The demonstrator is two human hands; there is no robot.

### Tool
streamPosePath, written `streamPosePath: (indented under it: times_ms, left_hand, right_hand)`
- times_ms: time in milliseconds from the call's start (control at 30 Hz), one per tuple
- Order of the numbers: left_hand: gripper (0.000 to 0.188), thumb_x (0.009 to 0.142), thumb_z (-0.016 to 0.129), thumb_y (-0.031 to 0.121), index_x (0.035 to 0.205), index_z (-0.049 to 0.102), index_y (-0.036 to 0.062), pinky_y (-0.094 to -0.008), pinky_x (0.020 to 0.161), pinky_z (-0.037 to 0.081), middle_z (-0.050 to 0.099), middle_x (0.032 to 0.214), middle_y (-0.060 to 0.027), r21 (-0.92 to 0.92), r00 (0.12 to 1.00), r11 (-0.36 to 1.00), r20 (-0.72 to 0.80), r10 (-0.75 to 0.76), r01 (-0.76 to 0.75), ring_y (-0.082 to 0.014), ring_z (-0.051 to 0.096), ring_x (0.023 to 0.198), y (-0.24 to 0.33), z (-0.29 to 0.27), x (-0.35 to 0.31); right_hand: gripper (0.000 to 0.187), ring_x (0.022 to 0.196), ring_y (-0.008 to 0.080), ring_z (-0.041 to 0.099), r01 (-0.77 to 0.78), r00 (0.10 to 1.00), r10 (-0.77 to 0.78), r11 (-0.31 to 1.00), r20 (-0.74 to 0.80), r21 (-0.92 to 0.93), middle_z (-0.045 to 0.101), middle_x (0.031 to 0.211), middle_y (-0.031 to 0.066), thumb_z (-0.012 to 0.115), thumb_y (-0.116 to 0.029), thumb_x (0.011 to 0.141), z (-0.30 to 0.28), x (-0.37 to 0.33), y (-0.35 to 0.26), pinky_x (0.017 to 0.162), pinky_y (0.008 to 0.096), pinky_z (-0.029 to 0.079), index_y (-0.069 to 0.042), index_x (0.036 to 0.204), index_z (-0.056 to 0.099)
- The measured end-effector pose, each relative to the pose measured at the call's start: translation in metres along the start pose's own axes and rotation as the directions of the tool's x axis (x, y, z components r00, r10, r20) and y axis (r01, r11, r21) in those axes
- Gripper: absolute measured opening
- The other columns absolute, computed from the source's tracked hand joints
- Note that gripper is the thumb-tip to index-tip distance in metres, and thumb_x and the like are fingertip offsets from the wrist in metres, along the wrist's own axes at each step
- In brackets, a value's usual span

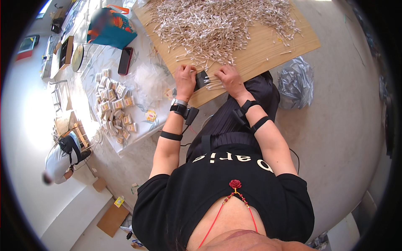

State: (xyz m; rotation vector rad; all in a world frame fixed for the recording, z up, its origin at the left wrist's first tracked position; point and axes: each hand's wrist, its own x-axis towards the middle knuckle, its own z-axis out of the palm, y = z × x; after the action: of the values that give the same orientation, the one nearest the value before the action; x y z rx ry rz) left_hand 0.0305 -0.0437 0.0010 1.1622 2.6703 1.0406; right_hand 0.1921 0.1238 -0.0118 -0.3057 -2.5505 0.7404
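A big heap of cotton swabs (217, 31) covers the far part of the wooden board (255, 69). At the board's near edge my left hand (185, 80) has its fingers curled against a small black block-like object (201, 79), whose exact kind I cannot make out. My right hand (231, 79) is closed on a small bunch of cotton swabs (215, 83). Their tips point left, toward the black object, and the fingers partly cover them. The two hands are a short way apart, with the black object and the bunch between them.
On the table to the left lie several small filled packs (113, 100), clear plastic bags (148, 85), a phone (125, 61) and a teal bag (112, 31). A grey plastic bag (295, 83) is right of the board. Another person (65, 157) is at far left.
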Motion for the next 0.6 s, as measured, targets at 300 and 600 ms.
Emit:
streamPosePath:
  times_ms: [300, 600]
  left_hand:
    - [0.010, 0.087, 0.076, 0.006, 0.096, 0.071, 0.0055, -0.0461, 0.095, 0.047, 0.063, 0.107, -0.0161, 0.034, 0.997, 0.999, 0.062, 0.036, -0.038, -0.0373, 0.059, 0.108, -0.004, -0.002, -0.003]
    - [0.014, 0.085, 0.077, 0.004, 0.097, 0.068, 0.0056, -0.0475, 0.093, 0.045, 0.060, 0.106, -0.0153, -0.078, 0.999, 0.996, 0.025, 0.035, -0.033, -0.0372, 0.056, 0.105, 0.018, 0.003, -0.012]
  right_hand:
    - [0.014, 0.102, 0.0244, 0.063, -0.126, 0.977, 0.096, 0.981, -0.193, -0.149, 0.064, 0.101, 0.0033, 0.076, -0.016, 0.089, -0.007, 0.005, -0.004, 0.089, 0.0405, 0.044, -0.016, 0.101, 0.071]
    - [0.021, 0.107, 0.0237, 0.060, -0.347, 0.909, 0.279, 0.918, -0.311, -0.191, 0.062, 0.109, 0.0011, 0.081, -0.022, 0.087, 0.000, 0.002, 0.009, 0.090, 0.0427, 0.042, -0.019, 0.105, 0.071]
